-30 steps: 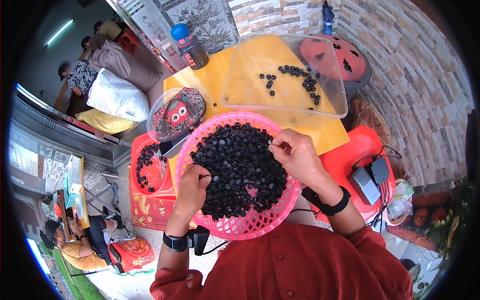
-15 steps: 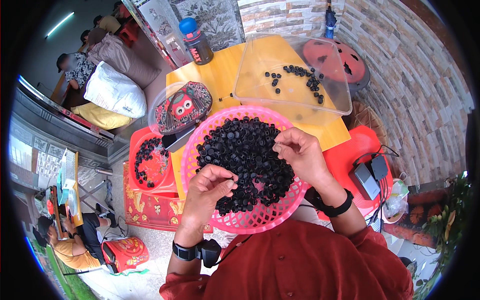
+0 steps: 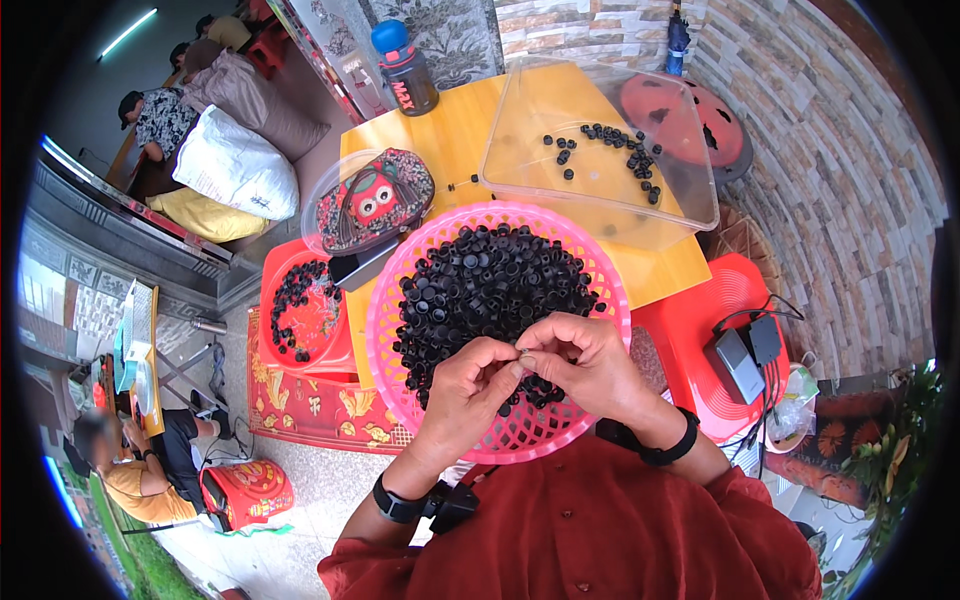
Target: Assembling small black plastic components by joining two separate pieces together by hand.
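A pink openwork plastic basket (image 3: 384, 300) is heaped with small round black plastic caps (image 3: 480, 275). Above its near half my two hands meet, fingertips touching. My left hand (image 3: 468, 392) is closed in a pinch of thumb and forefinger. Against it, my right hand (image 3: 588, 368) pinches from the other side. Whatever lies between the fingertips is too small and too covered to name. Both hands are just over the caps, and part of the heap is hidden beneath them.
Behind the basket, a yellow table (image 3: 460, 115) bears a clear plastic bin (image 3: 600, 205) with scattered caps, a dark bottle (image 3: 407, 80) and an owl-patterned bag (image 3: 372, 205). A red stool (image 3: 350, 350) with more caps stands left; another red stool (image 3: 680, 345) holds cabled devices. People sit farther left.
My hands were apart over the left and right of the heap; now they have come together above its near part, fingertips meeting. The view has shifted slightly.
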Available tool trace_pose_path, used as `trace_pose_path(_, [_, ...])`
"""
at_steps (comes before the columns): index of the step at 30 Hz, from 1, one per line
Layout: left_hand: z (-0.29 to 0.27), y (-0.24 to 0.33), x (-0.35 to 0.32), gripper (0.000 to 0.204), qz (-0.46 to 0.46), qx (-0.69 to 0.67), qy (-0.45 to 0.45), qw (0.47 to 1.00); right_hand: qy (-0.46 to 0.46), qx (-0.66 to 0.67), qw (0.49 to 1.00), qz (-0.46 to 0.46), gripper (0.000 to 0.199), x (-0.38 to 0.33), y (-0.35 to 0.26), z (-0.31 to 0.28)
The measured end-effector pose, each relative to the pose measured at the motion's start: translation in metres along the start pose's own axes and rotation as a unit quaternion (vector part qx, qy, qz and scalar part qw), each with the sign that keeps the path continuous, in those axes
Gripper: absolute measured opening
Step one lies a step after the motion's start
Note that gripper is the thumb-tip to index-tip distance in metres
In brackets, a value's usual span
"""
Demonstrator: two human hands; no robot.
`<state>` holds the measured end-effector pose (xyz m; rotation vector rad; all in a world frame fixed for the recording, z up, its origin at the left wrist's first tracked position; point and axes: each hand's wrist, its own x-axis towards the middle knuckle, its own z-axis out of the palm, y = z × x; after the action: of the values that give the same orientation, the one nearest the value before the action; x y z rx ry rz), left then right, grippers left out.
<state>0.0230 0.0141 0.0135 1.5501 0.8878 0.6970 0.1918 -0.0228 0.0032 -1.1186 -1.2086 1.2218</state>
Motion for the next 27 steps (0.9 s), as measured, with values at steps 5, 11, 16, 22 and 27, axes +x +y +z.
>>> trace_pose_path(5, [-0.001, 0.002, 0.002, 0.003, 0.065, 0.114, 0.031, 0.991, 0.015, -0.032, 0.999, -0.012, 0.015, -0.001, -0.004, 0.007])
trace_pose_path(11, [-0.008, 0.009, 0.005, 0.008, 0.113, 0.192, 0.067, 0.972, -0.077, 0.137, 0.979, 0.129, 0.03, 0.008, -0.004, -0.003])
trace_pose_path(16, [-0.007, 0.019, 0.002, 0.006, 0.114, 0.166, 0.06, 0.978, 0.003, 0.077, 0.994, 0.072, 0.023, 0.008, -0.001, 0.008])
trace_pose_path(22, [-0.011, 0.009, -0.002, 0.005, 0.013, 0.016, 0.043, 0.999, -0.01, 0.044, 0.999, -0.004, 0.023, 0.006, 0.001, 0.013])
trace_pose_path(27, [-0.017, 0.01, -0.003, 0.008, -0.083, -0.081, -0.001, 0.993, -0.008, -0.22, 0.954, -0.203, 0.029, 0.008, -0.003, 0.014])
